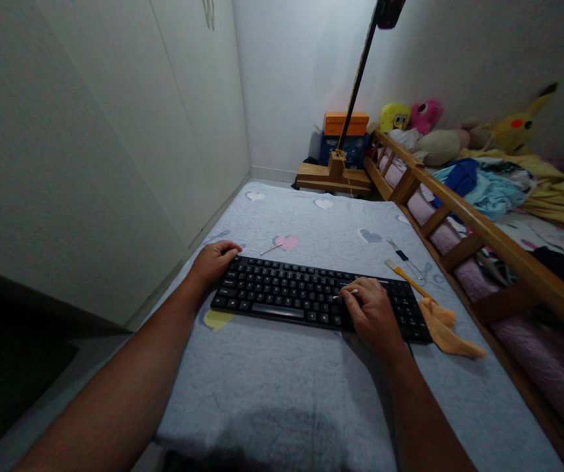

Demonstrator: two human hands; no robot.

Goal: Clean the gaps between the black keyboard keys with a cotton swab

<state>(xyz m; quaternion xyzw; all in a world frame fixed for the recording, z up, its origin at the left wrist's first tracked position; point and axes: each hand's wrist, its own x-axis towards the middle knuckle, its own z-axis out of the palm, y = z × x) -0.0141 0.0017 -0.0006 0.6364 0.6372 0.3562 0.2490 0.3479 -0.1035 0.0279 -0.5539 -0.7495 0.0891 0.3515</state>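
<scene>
Right fingers: pinching a thin white cotton swab [337, 297] — the right hand [369, 311] is over the right part of the keyboard, the swab just above the keys.
Left fingers: held close together, the left hand [214, 260] at the keyboard's far left corner; whether they grip its edge, I cannot tell.
Keyboard: a full-size black keyboard [282, 290] lying flat between the two hands, keys facing up, its right end slanting toward the wearer.
Second swab: a loose white swab [272, 249] just beyond the keyboard, near a pink printed heart.
Right of the keyboard: a crumpled orange cloth [441, 328] beside its right end; a brush [412, 280] with a yellow-orange handle and pale bristles; beyond that, a thin metal tool [402, 254] with a black middle.
Underneath: a pale blue quilted cover [282, 380] printed with hearts.
Farther right: a wooden rail [458, 219] — past it, clothes and plush toys [426, 116].
Far end: an orange box [345, 123] on a blue one, behind a wooden stand [333, 175] with a black pole.
Left side: white cupboard doors [129, 98].
</scene>
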